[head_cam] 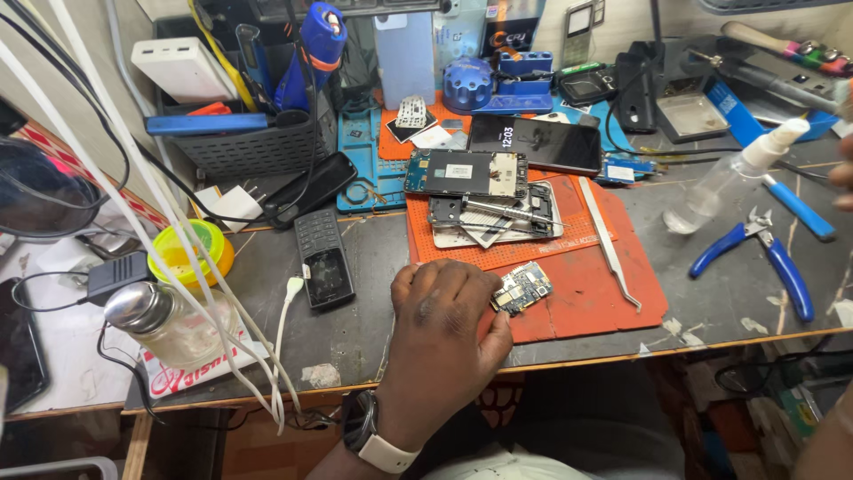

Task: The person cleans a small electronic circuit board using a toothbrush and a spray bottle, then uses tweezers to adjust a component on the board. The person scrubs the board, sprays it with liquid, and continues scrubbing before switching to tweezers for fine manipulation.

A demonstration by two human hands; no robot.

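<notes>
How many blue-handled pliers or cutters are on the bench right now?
2. One pair of cutters lies at the right, beside the orange mat. A second blue-handled tool lies just behind it, its head hidden by the spray bottle. More may be hidden in the clutter.

My right hand (844, 178) is cut off by the right edge, its grasp unreadable. My left hand (444, 329) hides the near end of the small circuit board (522, 288), whose components are too small to tell.

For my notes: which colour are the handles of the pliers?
Blue, seen in the head view: pliers on the workbench.
</notes>
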